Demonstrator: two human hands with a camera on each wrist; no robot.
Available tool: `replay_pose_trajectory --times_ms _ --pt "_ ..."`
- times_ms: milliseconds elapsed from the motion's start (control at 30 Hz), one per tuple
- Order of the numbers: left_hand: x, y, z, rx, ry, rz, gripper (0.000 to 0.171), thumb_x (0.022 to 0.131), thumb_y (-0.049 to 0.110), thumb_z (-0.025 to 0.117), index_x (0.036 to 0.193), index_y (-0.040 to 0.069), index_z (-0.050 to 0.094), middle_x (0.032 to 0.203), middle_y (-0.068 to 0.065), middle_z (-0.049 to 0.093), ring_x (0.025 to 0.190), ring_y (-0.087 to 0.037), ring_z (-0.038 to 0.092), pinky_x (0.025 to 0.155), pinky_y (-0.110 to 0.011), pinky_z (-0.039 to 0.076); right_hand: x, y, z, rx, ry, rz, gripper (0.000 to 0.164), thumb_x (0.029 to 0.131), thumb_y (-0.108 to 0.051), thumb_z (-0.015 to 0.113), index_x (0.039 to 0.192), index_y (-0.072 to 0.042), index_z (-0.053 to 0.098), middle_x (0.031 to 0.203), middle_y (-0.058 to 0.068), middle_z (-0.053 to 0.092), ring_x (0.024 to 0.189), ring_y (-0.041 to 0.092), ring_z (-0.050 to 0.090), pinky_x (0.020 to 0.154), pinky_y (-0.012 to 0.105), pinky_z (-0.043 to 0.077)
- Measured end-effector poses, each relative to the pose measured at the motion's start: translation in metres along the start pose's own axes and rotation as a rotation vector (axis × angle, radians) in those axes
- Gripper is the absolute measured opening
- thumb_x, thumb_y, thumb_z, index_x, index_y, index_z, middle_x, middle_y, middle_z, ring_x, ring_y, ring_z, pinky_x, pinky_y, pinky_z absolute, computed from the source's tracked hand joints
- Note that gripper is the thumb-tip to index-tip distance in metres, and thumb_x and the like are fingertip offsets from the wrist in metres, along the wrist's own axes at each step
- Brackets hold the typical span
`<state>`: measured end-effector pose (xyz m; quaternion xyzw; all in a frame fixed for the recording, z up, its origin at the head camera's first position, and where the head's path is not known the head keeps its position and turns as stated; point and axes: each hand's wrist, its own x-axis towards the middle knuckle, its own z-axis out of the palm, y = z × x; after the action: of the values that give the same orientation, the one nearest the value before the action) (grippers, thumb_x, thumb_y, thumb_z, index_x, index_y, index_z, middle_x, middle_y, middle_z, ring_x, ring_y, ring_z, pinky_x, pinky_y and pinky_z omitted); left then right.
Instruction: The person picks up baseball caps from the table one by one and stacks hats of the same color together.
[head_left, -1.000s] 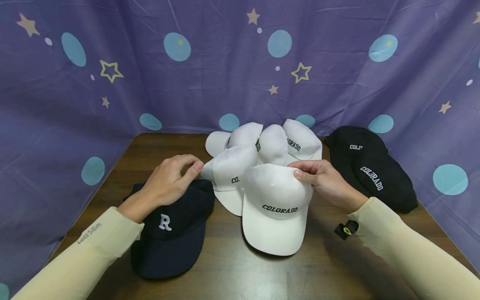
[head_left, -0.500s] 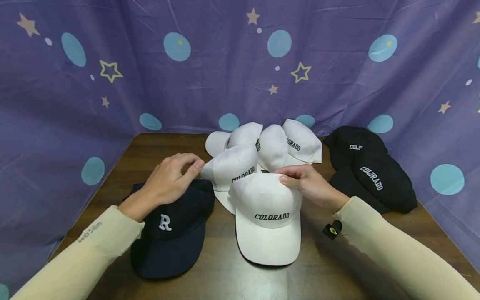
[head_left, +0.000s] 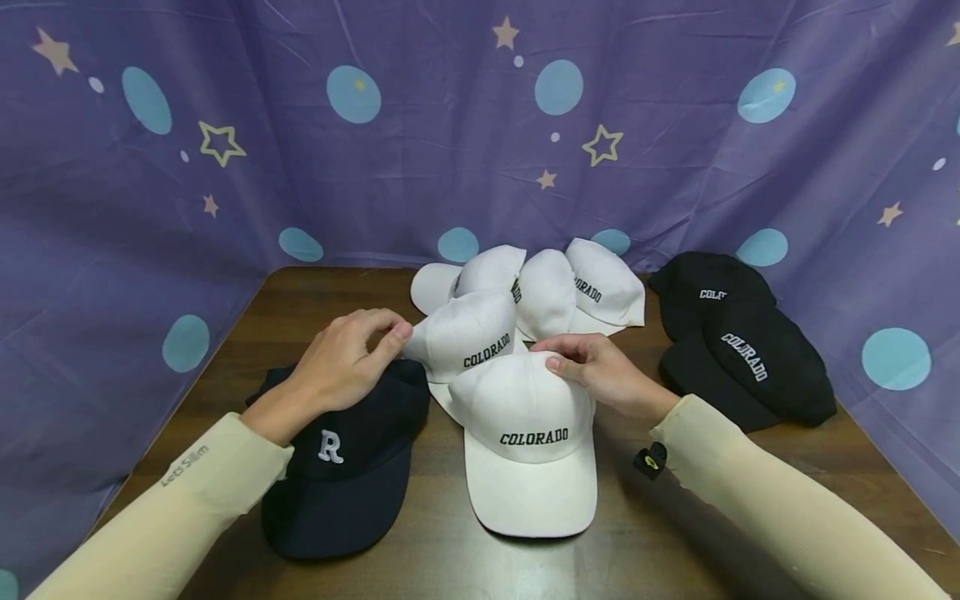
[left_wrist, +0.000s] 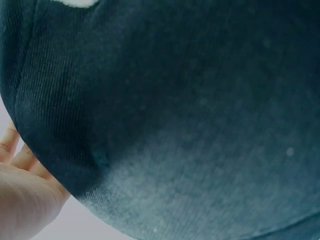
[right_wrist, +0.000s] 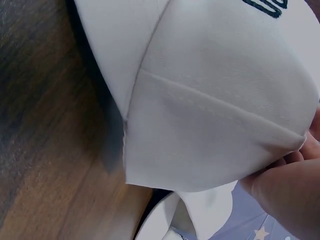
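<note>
My right hand [head_left: 603, 375] pinches the top of a white cap [head_left: 536, 408] lettered COLORADO, thumb on the front side; the right wrist view shows the crown [right_wrist: 210, 125] close up. This cap's brim [head_left: 531, 492] points toward me. Over a navy cap [head_left: 345, 425] with a white R hovers my left hand [head_left: 337, 358], its fingers loosely bent. Its fingertips are by the left edge of another white COLORADO cap [head_left: 465, 333]; whether they touch it I cannot tell. Navy cloth [left_wrist: 190, 125] covers most of the left wrist view.
More white caps [head_left: 547, 292] cluster at the back middle, overlapping. Two black COLORADO caps [head_left: 765, 358] lie overlapped at the right. All are on a brown wooden table [head_left: 315, 292], with a purple patterned curtain [head_left: 450, 167] behind.
My right hand has drawn the front white cap left and toward me, uncovering more lettering on the white cap behind it. The left hand has stayed nearly still.
</note>
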<state>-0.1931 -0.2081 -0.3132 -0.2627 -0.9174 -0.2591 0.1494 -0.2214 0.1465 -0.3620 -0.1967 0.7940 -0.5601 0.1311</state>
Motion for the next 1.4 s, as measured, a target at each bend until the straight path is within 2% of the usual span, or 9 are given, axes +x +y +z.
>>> replay_pose_trajectory --times_ms 133,367,500,667,733,867,967,1267,1400 --pt "0.001 0.001 0.001 0.006 0.003 -0.004 0.035 0.100 0.049 0.040 0.103 0.023 0.064 0.084 0.007 0.058 0.081 -0.012 0.053 0.072 -0.037 0.045 -0.002 -0.002 -0.001 -0.007 0.007 0.004 0.028 0.095 -0.021 0.059 0.122 -0.012 0.063 0.115 0.006 0.063 0.100 0.021 0.058 0.079 0.034 0.052" --pt "0.003 0.003 0.004 0.009 -0.009 -0.029 0.042 0.100 0.052 0.039 0.109 0.021 0.065 0.099 0.006 0.062 0.089 -0.013 0.054 0.076 -0.039 0.046 -0.003 0.001 -0.005 -0.005 0.013 0.032 0.025 0.095 -0.029 0.059 0.119 -0.020 0.064 0.117 0.003 0.063 0.104 0.020 0.057 0.083 0.035 0.051" --pt "0.003 0.004 0.005 0.013 -0.012 -0.032 0.041 0.100 0.052 0.039 0.110 0.021 0.065 0.103 0.006 0.063 0.091 -0.014 0.055 0.077 -0.040 0.046 -0.004 0.001 -0.007 -0.047 0.039 0.009 0.029 0.097 -0.036 0.056 0.120 -0.020 0.063 0.121 0.003 0.062 0.111 0.018 0.054 0.092 0.036 0.045" --pt "0.004 0.006 0.006 0.020 -0.013 -0.031 0.041 0.099 0.053 0.039 0.110 0.022 0.064 0.104 0.006 0.063 0.093 -0.015 0.055 0.078 -0.040 0.046 -0.008 0.000 -0.010 -0.092 0.101 -0.060 0.034 0.099 -0.036 0.051 0.122 -0.012 0.061 0.121 0.005 0.061 0.117 0.021 0.051 0.100 0.042 0.039" --pt "0.005 0.007 0.006 0.021 -0.016 -0.033 0.042 0.099 0.053 0.038 0.111 0.022 0.064 0.104 0.005 0.063 0.093 -0.015 0.055 0.079 -0.041 0.046 -0.010 0.001 -0.012 -0.169 0.133 -0.091 0.036 0.100 -0.036 0.049 0.124 -0.012 0.060 0.122 0.004 0.060 0.117 0.019 0.051 0.100 0.042 0.040" --pt "0.008 0.009 0.007 0.031 -0.030 -0.051 0.045 0.099 0.056 0.037 0.111 0.022 0.064 0.104 0.005 0.063 0.093 -0.015 0.055 0.079 -0.041 0.046 -0.017 0.004 -0.019 -0.413 0.203 -0.131 0.038 0.099 -0.042 0.048 0.128 -0.019 0.058 0.125 -0.004 0.058 0.114 0.013 0.051 0.095 0.042 0.043" --pt "0.010 0.011 0.007 0.052 -0.056 -0.075 0.049 0.098 0.059 0.035 0.113 0.022 0.063 0.106 0.004 0.062 0.095 -0.017 0.055 0.080 -0.042 0.046 -0.023 0.007 -0.024 -0.537 0.216 -0.159 0.041 0.098 -0.046 0.048 0.130 -0.022 0.056 0.128 -0.005 0.057 0.117 0.013 0.050 0.093 0.043 0.044" --pt "0.015 0.013 0.010 0.107 -0.139 -0.142 0.059 0.096 0.065 0.030 0.118 0.019 0.060 0.106 0.000 0.060 0.096 -0.021 0.052 0.082 -0.044 0.043 -0.037 0.015 -0.030 -0.648 0.208 -0.257 0.044 0.098 -0.042 0.050 0.132 -0.015 0.053 0.133 0.002 0.053 0.123 0.018 0.044 0.099 0.048 0.038" --pt "0.018 0.014 0.011 0.134 -0.170 -0.156 0.065 0.095 0.067 0.029 0.121 0.015 0.059 0.112 -0.004 0.060 0.101 -0.024 0.051 0.086 -0.046 0.043 -0.042 0.019 -0.032 -0.693 0.225 -0.304 0.042 0.098 -0.039 0.052 0.131 -0.013 0.054 0.131 0.004 0.053 0.123 0.020 0.044 0.100 0.048 0.037"
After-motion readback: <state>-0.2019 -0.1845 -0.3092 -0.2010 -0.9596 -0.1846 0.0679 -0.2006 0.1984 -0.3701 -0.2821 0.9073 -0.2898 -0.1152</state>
